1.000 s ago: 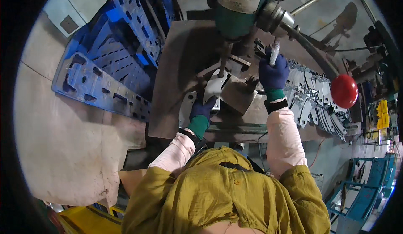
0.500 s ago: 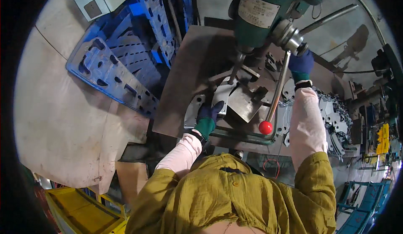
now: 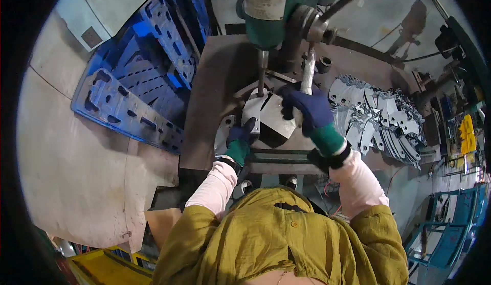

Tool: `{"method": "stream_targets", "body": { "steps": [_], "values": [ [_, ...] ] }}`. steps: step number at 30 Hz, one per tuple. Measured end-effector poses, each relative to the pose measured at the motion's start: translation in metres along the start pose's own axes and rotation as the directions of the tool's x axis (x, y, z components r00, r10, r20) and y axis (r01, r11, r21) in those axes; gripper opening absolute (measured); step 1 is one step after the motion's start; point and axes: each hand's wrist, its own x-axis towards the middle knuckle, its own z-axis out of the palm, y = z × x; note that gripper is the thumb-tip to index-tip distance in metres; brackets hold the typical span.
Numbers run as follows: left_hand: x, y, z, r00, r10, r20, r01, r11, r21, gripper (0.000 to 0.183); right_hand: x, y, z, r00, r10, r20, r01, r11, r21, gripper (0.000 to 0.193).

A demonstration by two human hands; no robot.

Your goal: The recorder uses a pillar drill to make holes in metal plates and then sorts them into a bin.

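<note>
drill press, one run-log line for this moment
left hand: on metal plate under spindle | right hand: gripping feed lever | stacked blanks: right of table

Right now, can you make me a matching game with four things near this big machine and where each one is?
Things:
1. Blue plastic pallets
2. Pile of flat silvery metal blanks
3. Green drill press head
4. Right hand in a dark blue glove

Places:
A. Top middle, above the spindle
B. Gripping the white-wrapped feed lever
C. On the floor, left of the steel machine table
D. On the table, at the right

Pairs: 1-C, 2-D, 3-A, 4-B
</note>
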Motion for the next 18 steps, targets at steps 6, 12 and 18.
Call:
{"method": "stream_targets", "body": {
  "steps": [6,12,18],
  "values": [
    [-0.025,0.005,0.003,0.906,0.379,-0.19,-0.333,0.914,0.233,0.048,-0.03,-0.096,0.022,0.969,-0.148,0.196,-0.021,0.745,0.667,0.051],
    [-0.016,-0.019,-0.021,0.832,0.555,0.025,-0.555,0.83,0.059,0.043,0.007,-0.157,0.01,0.829,-0.121,0.546,-0.46,0.408,0.789,0.045],
    [-0.048,-0.053,-0.072,0.966,0.192,-0.171,-0.198,0.98,-0.015,0.051,-0.027,-0.088,-0.033,0.997,-0.007,0.075,-0.034,0.84,0.541,0.051]
  ]
}}
